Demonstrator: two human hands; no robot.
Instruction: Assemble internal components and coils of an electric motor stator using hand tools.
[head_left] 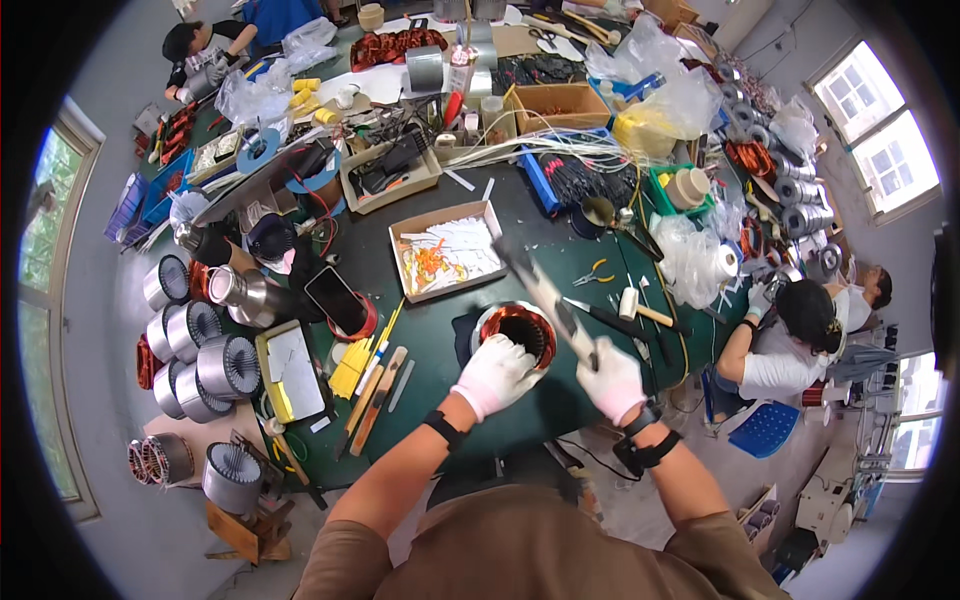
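Note:
Just in front of me on the green table stands a motor stator (545,328) with reddish copper windings around its dark open bore. My left hand (497,377), in a white glove, lies over its near left rim, fingers curled onto the windings. Raised to the right of it is my gloved right hand (611,384), closed around a long tool (548,298). The tool is smeared by motion, pale along its length with a dark far end, and slants up and left above the stator. Its exact kind cannot be made out.
Beyond the stator sits a cardboard tray (447,252) of paper slips. To the right lie a white-headed mallet (630,304) and pliers (594,273). At left are a phone (337,300), yellow strips (352,368) and stacked stator cores (228,366). A co-worker (790,340) sits at the right.

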